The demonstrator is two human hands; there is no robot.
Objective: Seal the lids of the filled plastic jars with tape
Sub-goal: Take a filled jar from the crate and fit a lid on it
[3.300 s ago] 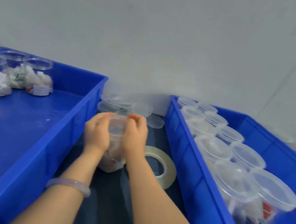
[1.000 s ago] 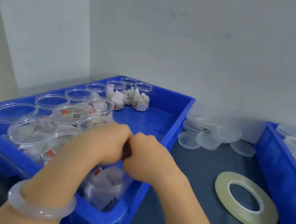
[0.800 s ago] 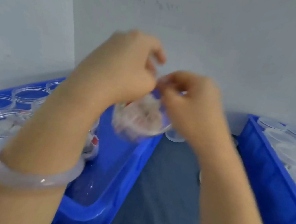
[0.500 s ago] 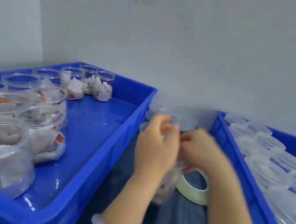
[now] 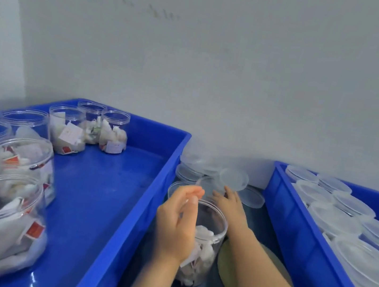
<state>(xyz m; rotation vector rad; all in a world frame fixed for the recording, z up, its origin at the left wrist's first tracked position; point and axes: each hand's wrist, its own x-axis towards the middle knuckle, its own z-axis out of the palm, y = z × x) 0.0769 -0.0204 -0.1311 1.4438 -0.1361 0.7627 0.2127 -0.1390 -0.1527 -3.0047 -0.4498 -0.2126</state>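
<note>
An open clear plastic jar (image 5: 207, 243) filled with white sachets stands on the dark table between two blue bins. My left hand (image 5: 176, 225) is curled around its left side, fingers at the rim. My right hand (image 5: 229, 205) stretches past the jar to a pile of loose clear lids (image 5: 232, 178), its fingers spread and touching a lid; I cannot tell whether it grips one. The tape roll (image 5: 226, 263) lies flat to the right of the jar, mostly hidden under my right forearm.
The left blue bin (image 5: 170, 165) holds several open filled jars (image 5: 66, 129) along its left and far sides. The right blue bin (image 5: 294, 224) holds several lidded jars (image 5: 335, 218). A white wall stands close behind.
Both hands lifted a filled jar out of the left bin and set it down on the table between the bins. My right hand has since left the jar and gone forward to the lids.
</note>
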